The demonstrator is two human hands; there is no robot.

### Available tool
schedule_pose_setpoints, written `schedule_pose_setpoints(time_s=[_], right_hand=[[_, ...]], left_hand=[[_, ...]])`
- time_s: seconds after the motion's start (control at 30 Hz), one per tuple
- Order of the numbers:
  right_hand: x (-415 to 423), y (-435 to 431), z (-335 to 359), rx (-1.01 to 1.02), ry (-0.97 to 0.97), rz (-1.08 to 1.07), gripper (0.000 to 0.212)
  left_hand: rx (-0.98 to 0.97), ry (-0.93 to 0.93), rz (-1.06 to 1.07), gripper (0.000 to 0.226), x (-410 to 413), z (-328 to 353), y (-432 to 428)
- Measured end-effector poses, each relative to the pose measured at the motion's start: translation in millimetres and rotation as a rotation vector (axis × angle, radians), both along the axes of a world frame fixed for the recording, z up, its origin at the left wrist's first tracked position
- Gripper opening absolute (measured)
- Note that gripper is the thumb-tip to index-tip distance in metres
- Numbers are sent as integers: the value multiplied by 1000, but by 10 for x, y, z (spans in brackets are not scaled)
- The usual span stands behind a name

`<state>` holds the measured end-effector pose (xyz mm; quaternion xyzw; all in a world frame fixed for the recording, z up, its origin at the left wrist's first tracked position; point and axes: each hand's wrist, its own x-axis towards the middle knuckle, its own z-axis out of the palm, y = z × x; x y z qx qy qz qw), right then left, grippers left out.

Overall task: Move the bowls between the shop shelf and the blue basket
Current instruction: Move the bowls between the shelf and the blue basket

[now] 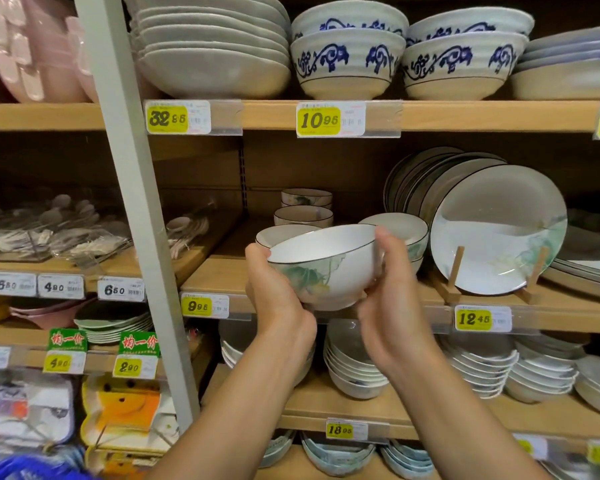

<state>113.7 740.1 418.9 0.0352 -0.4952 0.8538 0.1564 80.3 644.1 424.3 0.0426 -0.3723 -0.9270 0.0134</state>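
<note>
A white bowl [329, 263] with a dark rim and a green leaf print is held tilted in front of the middle wooden shelf [222, 275]. My left hand [274, 289] grips its left side and base. My right hand [392, 289] grips its right side, thumb at the rim. Behind it on the shelf stand matching bowls: one at the left [281, 233], one at the right [402, 228], and small stacks further back [303, 209]. A corner of the blue basket [32, 467] shows at the bottom left.
Dark-rimmed plates [492, 230] lean on a wooden stand at the right. Large blue-patterned bowls [350, 60] fill the shelf above. Stacks of white bowls [354, 368] sit on the shelf below. A grey upright post [136, 202] divides the shelving at the left.
</note>
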Motion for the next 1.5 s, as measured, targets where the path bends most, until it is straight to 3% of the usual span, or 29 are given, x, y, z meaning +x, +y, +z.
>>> schedule_pose_setpoints(time_s=[0.1, 0.2, 0.27, 0.4, 0.53, 0.67, 0.9, 1.0, 1.2, 1.3, 1.37, 1.5], right_hand=[[-26, -78, -18, 167, 23, -202, 61], [-80, 25, -22, 388, 21, -293, 56], [-98, 147, 1, 522, 1, -234, 64], [-26, 404, 116, 738, 80, 141, 69], [-35, 533, 186, 775, 39, 201, 86], [-165, 542, 380, 715, 100, 195, 72], [-741, 614, 745, 687, 1, 198, 54], [-1012, 585, 761, 606, -57, 172, 59], [-1533, 488, 920, 701, -132, 139, 48], [-1804, 523, 981, 697, -188, 96, 52], [-1967, 582, 1002, 699, -236, 99, 58], [-2227, 665, 959, 820, -328, 98, 87]], left_hand=[[-56, 54, 32, 54, 26, -17, 41], [-179, 164, 29, 46, 2, -36, -27], [-319, 281, -13, 46, -25, -16, -147], [-446, 442, -233, 53, -129, 52, -508], [-672, 598, -462, 86, -259, 96, -795], [-712, 735, -446, 66, -403, 262, -820], [-678, 616, -328, 71, -929, 406, -677], [-603, 539, -261, 57, -1196, 361, -598], [-497, 436, -283, 46, -1778, 434, -597], [-519, 418, -285, 55, -2027, 463, -524], [-546, 421, -312, 44, -2184, 451, -476], [-625, 440, -358, 44, -2448, 361, -426]])
